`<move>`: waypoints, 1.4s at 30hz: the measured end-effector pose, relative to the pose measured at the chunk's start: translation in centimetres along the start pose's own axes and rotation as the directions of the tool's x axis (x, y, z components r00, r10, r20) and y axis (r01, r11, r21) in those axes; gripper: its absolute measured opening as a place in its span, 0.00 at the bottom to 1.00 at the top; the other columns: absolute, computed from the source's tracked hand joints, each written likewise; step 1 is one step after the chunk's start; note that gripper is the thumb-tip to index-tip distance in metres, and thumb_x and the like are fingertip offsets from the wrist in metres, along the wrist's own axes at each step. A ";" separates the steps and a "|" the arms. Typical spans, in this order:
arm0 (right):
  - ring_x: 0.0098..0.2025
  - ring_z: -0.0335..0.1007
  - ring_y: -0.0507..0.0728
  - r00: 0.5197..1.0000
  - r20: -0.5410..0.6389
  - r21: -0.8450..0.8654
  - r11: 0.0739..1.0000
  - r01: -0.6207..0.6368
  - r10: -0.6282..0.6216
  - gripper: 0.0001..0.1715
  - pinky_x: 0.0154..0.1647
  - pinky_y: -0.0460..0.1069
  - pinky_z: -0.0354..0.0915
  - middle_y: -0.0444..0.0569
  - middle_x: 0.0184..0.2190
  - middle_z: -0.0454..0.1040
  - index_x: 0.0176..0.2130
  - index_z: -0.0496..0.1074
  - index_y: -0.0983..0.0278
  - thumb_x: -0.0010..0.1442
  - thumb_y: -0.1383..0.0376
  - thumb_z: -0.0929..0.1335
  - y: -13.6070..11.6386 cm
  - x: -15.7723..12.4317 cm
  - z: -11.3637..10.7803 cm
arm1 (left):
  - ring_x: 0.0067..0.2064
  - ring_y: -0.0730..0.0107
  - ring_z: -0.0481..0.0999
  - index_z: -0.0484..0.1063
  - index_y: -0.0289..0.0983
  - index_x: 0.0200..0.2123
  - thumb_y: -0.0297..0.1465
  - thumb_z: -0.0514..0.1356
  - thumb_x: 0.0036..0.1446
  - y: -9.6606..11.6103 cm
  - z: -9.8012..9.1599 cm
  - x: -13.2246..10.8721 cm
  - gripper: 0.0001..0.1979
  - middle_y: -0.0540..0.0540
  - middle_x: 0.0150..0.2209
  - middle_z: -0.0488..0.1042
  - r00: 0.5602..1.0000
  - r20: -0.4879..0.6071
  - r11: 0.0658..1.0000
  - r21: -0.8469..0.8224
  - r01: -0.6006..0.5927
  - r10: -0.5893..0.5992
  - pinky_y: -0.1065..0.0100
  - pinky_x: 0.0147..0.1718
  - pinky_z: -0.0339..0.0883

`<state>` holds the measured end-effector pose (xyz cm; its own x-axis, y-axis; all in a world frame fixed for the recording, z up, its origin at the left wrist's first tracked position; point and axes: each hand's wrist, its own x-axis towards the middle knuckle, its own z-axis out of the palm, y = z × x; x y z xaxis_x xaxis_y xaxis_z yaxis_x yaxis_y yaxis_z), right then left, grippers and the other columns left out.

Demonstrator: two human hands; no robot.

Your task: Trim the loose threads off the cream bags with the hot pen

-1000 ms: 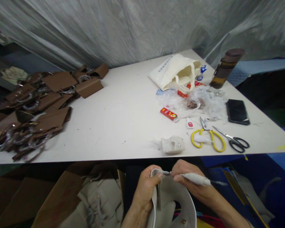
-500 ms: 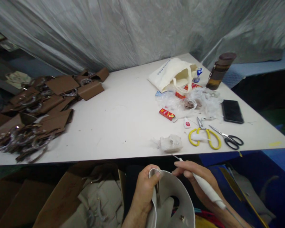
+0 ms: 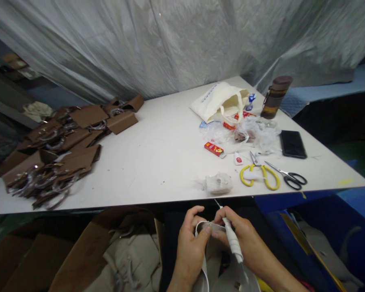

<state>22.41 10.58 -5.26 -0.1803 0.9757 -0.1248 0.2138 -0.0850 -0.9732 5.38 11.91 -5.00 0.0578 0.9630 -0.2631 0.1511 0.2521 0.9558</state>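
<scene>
A light grey, bag-like piece (image 3: 213, 259) with a pale edge hangs below the table's front edge. My left hand (image 3: 193, 241) pinches its upper rim between thumb and fingers. In my right hand (image 3: 239, 231) is a thin pointed tool with a white wrapped handle (image 3: 232, 239), its tip pointing up and left. The right fingers also touch the rim, close beside the left thumb. Just beyond the hands, a whitish wrapped block (image 3: 219, 183) lies on the table.
Brown bag pieces (image 3: 86, 117) are heaped at the table's left. Yellow scissors (image 3: 272, 178), black scissors (image 3: 292, 179), a phone (image 3: 293, 144), a bottle (image 3: 275, 99) and a cloth bag (image 3: 214, 101) lie or stand right. Below, a cardboard box (image 3: 82, 247) holds grey pieces.
My right hand has moved left to the rim, beside my left hand, bringing the tool along and turning its handle steeper. The view has shifted slightly.
</scene>
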 end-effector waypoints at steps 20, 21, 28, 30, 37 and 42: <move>0.29 0.61 0.50 1.000 0.024 -0.022 1.000 -0.005 0.006 0.15 0.30 0.44 0.56 0.36 0.28 0.68 0.38 0.66 0.60 0.55 0.70 0.74 -0.9 -0.4 0.2 | 0.34 0.68 0.76 0.72 0.38 0.55 0.25 0.64 0.50 0.1 0.2 -1.0 0.26 0.53 0.33 0.73 0.997 -0.070 0.999 0.027 -0.028 0.030 0.68 0.36 0.69; 0.29 0.61 0.50 0.999 0.033 -0.022 1.000 -0.009 0.009 0.15 0.29 0.44 0.56 0.35 0.27 0.68 0.37 0.66 0.60 0.55 0.70 0.74 -0.9 -0.3 0.2 | 0.33 0.69 0.75 0.73 0.38 0.54 0.24 0.64 0.49 0.1 0.2 -1.0 0.26 0.53 0.33 0.73 0.998 -0.061 1.000 0.020 -0.023 0.024 0.69 0.35 0.68; 0.28 0.60 0.50 0.996 0.075 0.027 0.999 0.036 -0.038 0.14 0.27 0.44 0.54 0.37 0.28 0.68 0.36 0.66 0.61 0.60 0.62 0.75 -0.7 0.1 -0.1 | 0.33 0.71 0.72 0.77 0.37 0.49 0.22 0.64 0.49 0.0 -0.5 -0.9 0.21 0.52 0.32 0.72 0.997 0.081 0.994 -0.113 0.014 -0.005 0.71 0.34 0.66; 0.28 0.61 0.50 0.997 0.061 -0.015 0.999 0.052 -0.051 0.12 0.28 0.44 0.54 0.37 0.28 0.69 0.36 0.66 0.61 0.61 0.64 0.74 -0.9 -0.1 -0.2 | 0.36 0.70 0.73 0.77 0.37 0.50 0.24 0.66 0.52 0.0 -0.9 -0.9 0.20 0.51 0.34 0.74 0.991 0.134 0.980 -0.199 0.020 0.007 0.71 0.36 0.67; 0.30 0.62 0.52 0.988 -0.002 -0.277 0.949 0.148 -0.155 0.09 0.31 0.45 0.57 0.39 0.29 0.68 0.36 0.67 0.60 0.62 0.66 0.72 -0.7 -0.9 0.5 | 0.35 0.69 0.77 0.76 0.36 0.48 0.40 0.68 0.58 -0.6 -2.3 -0.6 0.19 0.46 0.37 0.78 0.989 0.106 0.772 -0.619 0.145 -0.101 0.70 0.35 0.71; 0.28 0.61 0.52 0.982 0.026 -0.239 0.953 0.186 -0.186 0.11 0.28 0.46 0.57 0.41 0.28 0.69 0.35 0.66 0.60 0.65 0.60 0.71 -0.2 -1.6 1.0 | 0.36 0.70 0.77 0.78 0.33 0.44 0.38 0.71 0.54 -0.6 -3.4 -1.0 0.18 0.46 0.35 0.78 0.993 0.028 0.776 -0.621 0.107 -0.115 0.71 0.36 0.71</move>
<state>21.70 8.84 -5.05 -0.2413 0.9690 0.0532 0.3999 0.1492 -0.9043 1.91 11.07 -4.85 0.0673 0.9247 -0.3746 -0.4898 0.3577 0.7951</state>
